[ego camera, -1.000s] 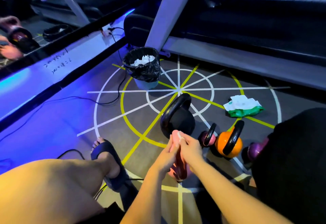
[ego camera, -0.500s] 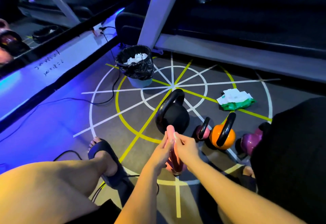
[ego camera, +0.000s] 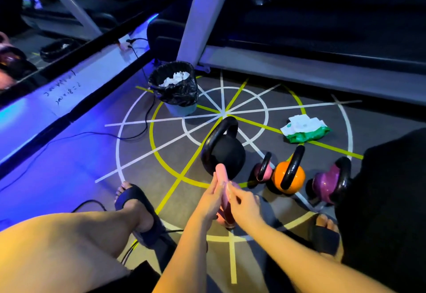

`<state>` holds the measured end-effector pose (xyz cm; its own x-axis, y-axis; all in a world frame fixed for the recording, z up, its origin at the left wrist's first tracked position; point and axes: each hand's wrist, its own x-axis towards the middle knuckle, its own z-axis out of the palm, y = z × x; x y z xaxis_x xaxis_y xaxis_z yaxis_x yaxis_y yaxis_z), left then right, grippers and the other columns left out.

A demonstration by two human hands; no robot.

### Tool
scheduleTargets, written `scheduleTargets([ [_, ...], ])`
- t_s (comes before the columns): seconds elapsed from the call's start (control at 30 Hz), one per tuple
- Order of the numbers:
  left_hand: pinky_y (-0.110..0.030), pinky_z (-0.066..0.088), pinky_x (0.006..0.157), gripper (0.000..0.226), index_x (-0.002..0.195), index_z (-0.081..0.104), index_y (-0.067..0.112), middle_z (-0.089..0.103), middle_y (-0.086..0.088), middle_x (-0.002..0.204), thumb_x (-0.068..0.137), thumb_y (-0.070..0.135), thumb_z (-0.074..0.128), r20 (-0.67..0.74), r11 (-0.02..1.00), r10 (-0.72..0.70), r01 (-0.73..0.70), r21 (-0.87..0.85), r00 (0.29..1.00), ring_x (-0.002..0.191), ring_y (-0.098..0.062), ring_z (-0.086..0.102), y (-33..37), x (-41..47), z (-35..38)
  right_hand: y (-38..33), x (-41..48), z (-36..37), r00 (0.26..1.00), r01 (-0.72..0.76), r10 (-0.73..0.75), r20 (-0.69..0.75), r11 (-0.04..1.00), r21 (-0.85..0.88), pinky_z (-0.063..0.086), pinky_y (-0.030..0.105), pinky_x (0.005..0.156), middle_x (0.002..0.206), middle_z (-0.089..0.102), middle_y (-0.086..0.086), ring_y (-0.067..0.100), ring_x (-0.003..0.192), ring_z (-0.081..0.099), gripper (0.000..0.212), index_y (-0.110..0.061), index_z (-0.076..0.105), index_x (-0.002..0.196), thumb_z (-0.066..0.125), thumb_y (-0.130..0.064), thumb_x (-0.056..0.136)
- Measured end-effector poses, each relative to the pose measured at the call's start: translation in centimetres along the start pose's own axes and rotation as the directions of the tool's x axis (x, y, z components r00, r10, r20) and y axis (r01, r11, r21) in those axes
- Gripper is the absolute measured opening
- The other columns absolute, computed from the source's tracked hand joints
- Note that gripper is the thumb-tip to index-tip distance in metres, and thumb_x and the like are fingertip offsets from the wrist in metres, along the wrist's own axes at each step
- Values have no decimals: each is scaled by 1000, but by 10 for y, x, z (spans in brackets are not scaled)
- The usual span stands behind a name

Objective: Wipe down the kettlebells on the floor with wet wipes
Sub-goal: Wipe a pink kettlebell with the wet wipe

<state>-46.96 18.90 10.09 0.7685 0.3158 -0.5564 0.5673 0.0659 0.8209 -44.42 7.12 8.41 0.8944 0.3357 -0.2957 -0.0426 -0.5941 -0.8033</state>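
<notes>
A pink kettlebell stands on the floor between my feet, its handle rising between my hands. My left hand grips the handle from the left. From the right, my right hand presses a small pale wet wipe against the handle with curled fingers; the wipe is mostly hidden. Behind stands a large black kettlebell. To its right sit a small pink kettlebell, an orange kettlebell and a purple kettlebell.
A green pack of wet wipes lies on the floor at right. A bin with a black liner, holding used wipes, stands behind the black kettlebell. Cables run along the floor at left. A treadmill frame crosses the back.
Both hands have slid down the pink handle, so its top now shows above my fingers. The kettlebells on the floor have not moved.
</notes>
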Motion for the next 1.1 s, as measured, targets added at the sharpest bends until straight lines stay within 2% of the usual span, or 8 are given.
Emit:
scheduleTargets([
  [0.1, -37, 42, 107, 61, 155, 21, 49, 33, 14, 159, 99, 61, 41, -10, 1000, 3, -3, -27, 1000, 140, -21, 44, 1, 2, 1, -7, 23, -14, 997, 19, -12, 80, 997, -77, 54, 26, 77, 108, 70, 5, 18, 97, 66, 38, -42, 52, 140, 43, -37, 104],
  [0.23, -45, 40, 112, 61, 156, 19, 47, 36, 9, 158, 101, 60, 39, -21, 1000, 3, -3, 9, 1000, 137, -22, 47, 2, -1, 1, 1, -15, -1, 996, -60, 62, 58, 998, -31, 49, 14, 63, 106, 67, 6, 11, 85, 65, 40, -45, 47, 143, 43, -34, 105],
  [0.33, -48, 36, 115, 59, 157, 18, 44, 30, 11, 161, 103, 56, 38, -22, 1000, 9, -9, 13, 1000, 143, -22, 40, 2, 0, 1, 19, -45, 17, 999, -36, 43, 27, 975, -219, 51, 29, 83, 117, 67, 8, 22, 104, 65, 49, -42, 37, 151, 40, -29, 104],
  [0.53, -46, 38, 116, 60, 156, 18, 48, 31, 15, 161, 102, 59, 41, -27, 999, 35, -35, 1, 999, 139, -12, 41, -8, 7, 1, -4, -21, 2, 989, -149, 149, -6, 988, -33, 54, 38, 63, 79, 66, 7, 24, 75, 64, 24, -22, 70, 93, 46, -19, 95],
  [0.63, -45, 39, 115, 59, 156, 20, 48, 33, 15, 160, 102, 58, 42, -39, 999, 42, -42, -5, 998, 137, -11, 43, -9, 8, 2, -7, -28, 3, 992, -124, 124, -39, 992, 0, 53, 31, 58, 78, 66, 4, 16, 72, 66, 24, -23, 68, 101, 44, -21, 100],
  [0.8, -51, 38, 114, 61, 154, 24, 52, 36, 17, 157, 98, 64, 45, -51, 1000, 13, -13, 14, 999, 135, -15, 45, -7, 7, 1, 26, -50, 20, 982, -168, 181, 51, 966, -196, 49, 29, 78, 112, 64, 8, 23, 99, 62, 41, -34, 53, 140, 44, -23, 101],
  [1.0, -39, 37, 114, 61, 156, 21, 46, 32, 16, 160, 101, 60, 43, -38, 999, 31, -31, 10, 999, 132, -10, 42, -8, 5, 2, 8, -34, 17, 980, -173, 173, -96, 985, 9, 58, 37, 66, 80, 66, 4, 21, 75, 64, 23, -18, 70, 97, 48, -16, 95],
  [1.1, -42, 38, 114, 62, 155, 22, 48, 35, 16, 158, 99, 62, 43, -32, 999, 27, -27, 29, 999, 138, -16, 43, -6, 5, 1, 9, -38, 15, 987, -132, 130, -98, 991, -18, 56, 31, 62, 85, 67, 3, 19, 79, 65, 25, -25, 70, 107, 48, -19, 98],
])
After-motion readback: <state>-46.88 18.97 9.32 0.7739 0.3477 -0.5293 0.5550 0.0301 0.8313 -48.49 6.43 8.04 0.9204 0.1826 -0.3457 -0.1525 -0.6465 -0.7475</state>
